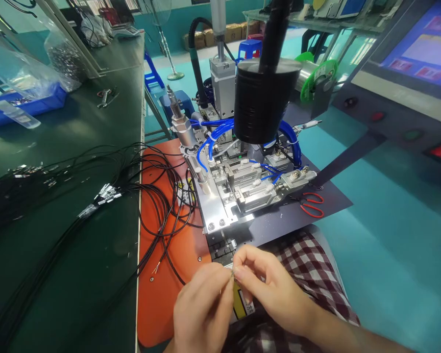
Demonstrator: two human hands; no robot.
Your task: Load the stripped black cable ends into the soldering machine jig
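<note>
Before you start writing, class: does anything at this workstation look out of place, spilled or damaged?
Nothing looks plainly damaged or spilled. The untidiest spot is the black cables: they sprawl from the green table onto the orange plate in loose, crossing loops, which look tangled.

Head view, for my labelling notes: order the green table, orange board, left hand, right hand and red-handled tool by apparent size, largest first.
1. Green table
2. Orange board
3. Left hand and right hand: too alike to rank
4. Red-handled tool
</note>
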